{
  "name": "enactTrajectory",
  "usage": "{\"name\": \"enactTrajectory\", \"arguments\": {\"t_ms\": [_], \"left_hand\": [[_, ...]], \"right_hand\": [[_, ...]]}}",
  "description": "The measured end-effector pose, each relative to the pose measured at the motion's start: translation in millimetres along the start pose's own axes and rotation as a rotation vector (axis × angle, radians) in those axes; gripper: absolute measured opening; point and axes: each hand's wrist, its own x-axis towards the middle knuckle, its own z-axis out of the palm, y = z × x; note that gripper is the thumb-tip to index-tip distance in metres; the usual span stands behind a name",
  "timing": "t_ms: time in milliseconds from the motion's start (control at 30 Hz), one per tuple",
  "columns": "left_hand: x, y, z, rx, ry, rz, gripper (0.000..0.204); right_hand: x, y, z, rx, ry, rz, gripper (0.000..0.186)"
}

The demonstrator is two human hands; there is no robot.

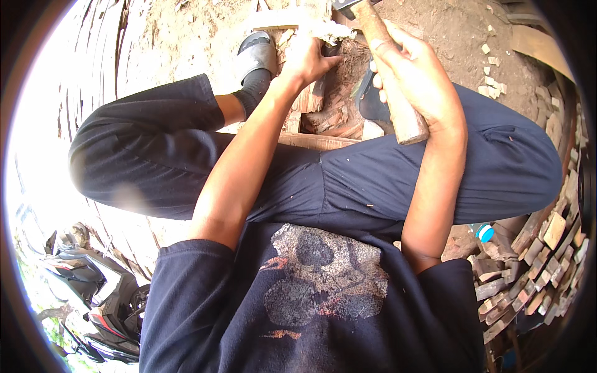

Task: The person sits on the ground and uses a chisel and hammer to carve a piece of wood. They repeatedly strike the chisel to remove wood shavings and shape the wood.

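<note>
Right hand: closed around the handle of a wooden-handled tool (404, 115); the hand (423, 78) has its fingers wrapped narrowly about the wood, with fingertips showing at the handle's left side.
Tool position: raised above the ground (180, 40), slanted; butt end toward the lap, dark metal head at the upper limit of the view (only partly visible).
Left hand: back of the hand (305, 60) uppermost, thumb extended to the right; the other fingers are mostly hidden, so their grip cannot be told.
Pale ragged piece: a light, rough-edged piece (334, 30) just beyond the left hand, near the tool head; whether hand and piece touch is unclear.
Wood under work: a wooden block (313, 98) below the left hand, its near end facing the lap; a plank (316, 142) crosses nearer the body.
Debris: wood chips (339, 117) between the block's near end and the plank's far edge.
Legs: folded, dark trousers (273, 177); a grey slipper (258, 59) on the left-hand side of the block.
Right side: stacked wood pieces (538, 273) beside the person, a blue cap (484, 233) near the stack's left edge.
</note>
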Motion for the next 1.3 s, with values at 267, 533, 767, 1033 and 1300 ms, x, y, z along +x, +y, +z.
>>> {"name": "enactTrajectory", "arguments": {"t_ms": [267,533,767,1033,1300], "left_hand": [[3,-9,2,-0.044,-0.149,-0.275,0.052],[-12,-2,5,-0.084,0.033,-0.149,0.052],[-9,-8,7,-0.100,0.084,-0.073,0.049],[-4,-3,4,-0.019,0.035,-0.159,0.048],[-2,-16,8,0.108,0.011,-0.208,0.049]], "right_hand": [[4,8,6,-0.094,-0.058,-0.002,0.056],[6,6,4,-0.024,-0.045,0.018,0.050],[-2,4,-1,-0.167,-0.055,0.078,0.055],[3,-7,-3,-0.054,0.020,-0.016,0.041],[19,4,-3,-0.253,-0.085,0.066,0.044]]}}
